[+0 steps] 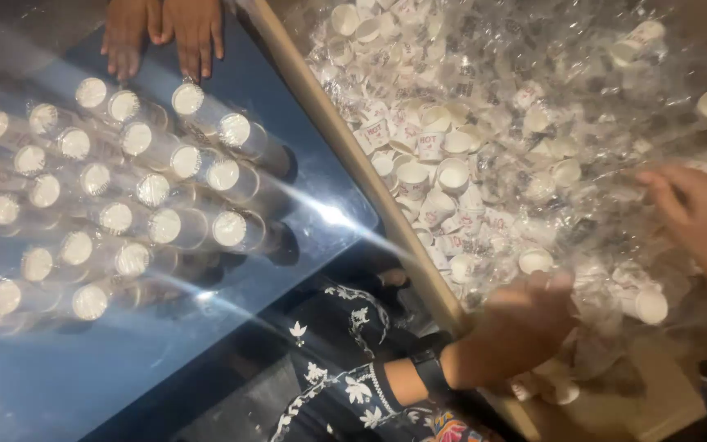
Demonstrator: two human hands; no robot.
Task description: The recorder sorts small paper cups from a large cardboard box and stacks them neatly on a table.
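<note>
**Both hands in the heap of small wrapped cups**

The left hand (525,323) lies knuckles up in the lower middle of the view, fingers bent and dug down among the loose cups, a dark wristband on its wrist. Whether those fingers have closed on a cup cannot be told, as their tips are buried. The right hand (701,214) reaches in from 3 o'clock, fingers spread fairly wide and curled over the crinkled clear wrap (583,106), resting on it rather than plainly gripping anything.

The small white cups (443,176) lie from 11 to 1 o'clock of the left hand and from 9 to 10 o'clock of the right. They are jumbled, mouths facing every way, with no shared axis. One cup (650,305) lies on its side between the two hands, closer to the right.

The heap fills a large box whose tan edge (353,164) runs as a diagonal from 12 o'clock down to 6. At 9 o'clock of that edge, a glossy blue table (83,368) carries sleeves of stacked cups (149,184), seen end-on as bright discs. At 11 o'clock, another person's hands (165,33) rest on the table's far rim.
</note>
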